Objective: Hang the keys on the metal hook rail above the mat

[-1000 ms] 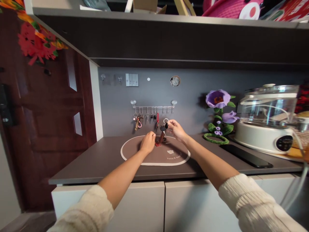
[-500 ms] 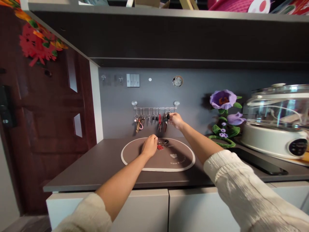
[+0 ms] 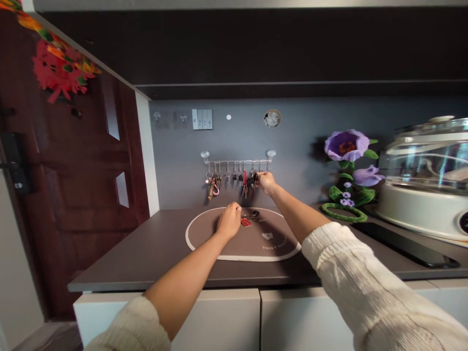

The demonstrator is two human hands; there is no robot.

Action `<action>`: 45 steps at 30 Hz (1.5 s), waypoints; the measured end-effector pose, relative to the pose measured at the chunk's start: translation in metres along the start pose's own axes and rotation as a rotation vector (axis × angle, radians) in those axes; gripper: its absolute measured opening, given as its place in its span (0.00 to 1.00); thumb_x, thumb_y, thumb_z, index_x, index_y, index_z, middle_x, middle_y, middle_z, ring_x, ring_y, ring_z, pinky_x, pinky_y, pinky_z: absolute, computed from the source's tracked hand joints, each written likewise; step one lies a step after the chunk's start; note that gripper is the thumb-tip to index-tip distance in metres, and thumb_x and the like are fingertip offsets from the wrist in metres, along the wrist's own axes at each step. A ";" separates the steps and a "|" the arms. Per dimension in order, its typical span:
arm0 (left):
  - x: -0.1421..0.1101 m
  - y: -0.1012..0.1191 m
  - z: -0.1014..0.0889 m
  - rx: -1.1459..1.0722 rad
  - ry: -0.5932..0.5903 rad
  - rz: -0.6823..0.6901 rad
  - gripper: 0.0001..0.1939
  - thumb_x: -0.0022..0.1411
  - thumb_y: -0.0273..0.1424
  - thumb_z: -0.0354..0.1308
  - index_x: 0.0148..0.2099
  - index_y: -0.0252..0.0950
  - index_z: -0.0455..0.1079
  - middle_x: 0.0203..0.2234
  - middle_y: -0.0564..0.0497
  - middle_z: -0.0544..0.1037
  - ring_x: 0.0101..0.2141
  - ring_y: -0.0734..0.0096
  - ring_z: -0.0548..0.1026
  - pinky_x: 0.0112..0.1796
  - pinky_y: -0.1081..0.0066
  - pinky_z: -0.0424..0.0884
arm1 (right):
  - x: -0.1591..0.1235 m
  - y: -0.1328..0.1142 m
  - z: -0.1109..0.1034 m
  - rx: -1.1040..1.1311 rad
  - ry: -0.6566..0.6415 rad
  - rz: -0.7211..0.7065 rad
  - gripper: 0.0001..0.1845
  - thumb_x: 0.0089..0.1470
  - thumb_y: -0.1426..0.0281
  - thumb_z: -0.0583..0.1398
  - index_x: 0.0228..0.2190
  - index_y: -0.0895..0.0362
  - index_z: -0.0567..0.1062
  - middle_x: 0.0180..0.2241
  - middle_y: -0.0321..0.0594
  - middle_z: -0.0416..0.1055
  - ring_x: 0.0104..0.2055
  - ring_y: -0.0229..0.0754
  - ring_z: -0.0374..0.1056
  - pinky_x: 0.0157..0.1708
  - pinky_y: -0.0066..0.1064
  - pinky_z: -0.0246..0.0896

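My right hand [image 3: 265, 182] is up at the wall rail, its fingers closed on a bunch of keys [image 3: 253, 179] with a black fob at the right part of the hooks. Below it, over the oval brown mat [image 3: 272, 249], my left hand [image 3: 229, 221] is closed with its knuckles toward me; whatever it may hold is hidden. Just right of that hand, a loose bunch of keys with a red tag [image 3: 246, 222] lies on the mat. More keys with a brown charm [image 3: 211, 189] hang at the rail's left end, and a red-strapped key [image 3: 244, 181] hangs nearer my right hand.
A hook rail [image 3: 237, 162] is fixed to the grey wall. On the right stand purple artificial flowers [image 3: 347, 146], a phone [image 3: 405, 245] and a white appliance with a clear top [image 3: 424, 200]. A dark shelf [image 3: 234, 53] overhangs the counter [image 3: 146, 256]; a door [image 3: 87, 204] is at left.
The view has tilted down and shifted slightly. My right hand and its keys have edged left along the rail, closer to the red-strapped key. My left hand stays by the mat's keys.
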State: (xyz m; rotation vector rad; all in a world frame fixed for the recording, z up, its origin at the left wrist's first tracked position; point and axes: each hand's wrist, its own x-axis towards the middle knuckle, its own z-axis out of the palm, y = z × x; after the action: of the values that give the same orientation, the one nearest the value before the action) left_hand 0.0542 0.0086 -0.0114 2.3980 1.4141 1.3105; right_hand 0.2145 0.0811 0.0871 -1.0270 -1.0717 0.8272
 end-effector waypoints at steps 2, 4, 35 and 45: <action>0.000 0.000 0.000 0.000 0.002 -0.007 0.11 0.63 0.30 0.39 0.35 0.36 0.62 0.33 0.47 0.72 0.37 0.67 0.69 0.39 0.68 0.62 | 0.000 0.004 -0.001 -0.010 0.014 0.006 0.09 0.48 0.81 0.49 0.21 0.58 0.62 0.14 0.32 0.61 0.16 0.31 0.58 0.21 0.25 0.61; 0.000 0.000 0.000 -0.002 0.003 -0.009 0.11 0.63 0.30 0.39 0.35 0.36 0.62 0.33 0.46 0.72 0.37 0.67 0.69 0.38 0.68 0.62 | 0.001 0.007 -0.002 -0.021 0.036 0.011 0.09 0.48 0.81 0.49 0.21 0.58 0.62 0.14 0.32 0.61 0.15 0.31 0.57 0.20 0.25 0.60; 0.001 -0.005 0.000 -0.084 -0.031 0.019 0.09 0.61 0.30 0.42 0.36 0.35 0.63 0.34 0.47 0.72 0.37 0.69 0.68 0.41 0.69 0.63 | -0.066 0.010 -0.026 -0.163 0.016 -0.037 0.03 0.49 0.76 0.54 0.28 0.58 0.66 0.28 0.35 0.67 0.25 0.29 0.61 0.26 0.21 0.57; 0.001 -0.010 -0.001 -0.078 -0.067 0.059 0.06 0.58 0.29 0.48 0.36 0.36 0.65 0.31 0.50 0.71 0.34 0.71 0.67 0.39 0.70 0.63 | -0.089 0.058 -0.045 -0.513 -0.141 -0.136 0.02 0.46 0.75 0.56 0.25 0.59 0.69 0.20 0.32 0.66 0.22 0.30 0.58 0.28 0.23 0.56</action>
State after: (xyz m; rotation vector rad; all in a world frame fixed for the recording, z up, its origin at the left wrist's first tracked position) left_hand 0.0474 0.0148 -0.0145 2.4258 1.2604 1.2607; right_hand 0.2289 0.0077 -0.0005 -1.3163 -1.5034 0.5274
